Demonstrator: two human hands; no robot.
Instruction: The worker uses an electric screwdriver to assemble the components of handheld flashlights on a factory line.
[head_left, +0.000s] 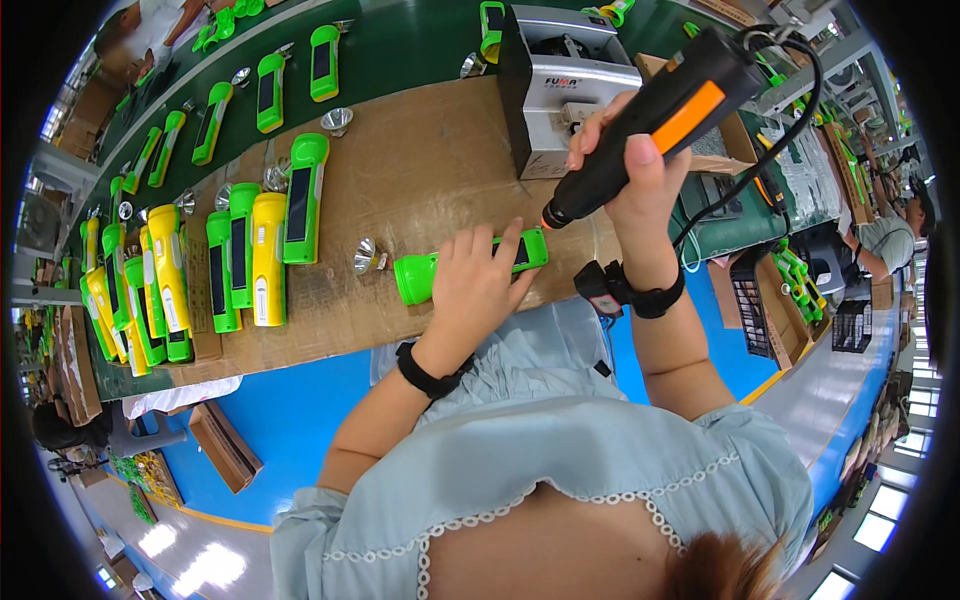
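A green flashlight [415, 279] with a dark panel lies on its side on the cardboard sheet. My left hand [478, 272] is closed over its body and holds it down. In my right hand [640, 165] is a black electric screwdriver [655, 125] with an orange strip. Its tip points down and left, at the tail end of the flashlight; whether it touches a screw there I cannot tell. A silver reflector [369, 256] sits on the cardboard just left of the flashlight's head.
Several green and yellow flashlights [268, 260] stand in rows at the left, with loose reflectors among them. A grey metal machine [570, 95] stands at the back, beside a cardboard box [735, 150]. The screwdriver's black cable [815, 95] loops down at the right. Other people [885, 240] are at the sides.
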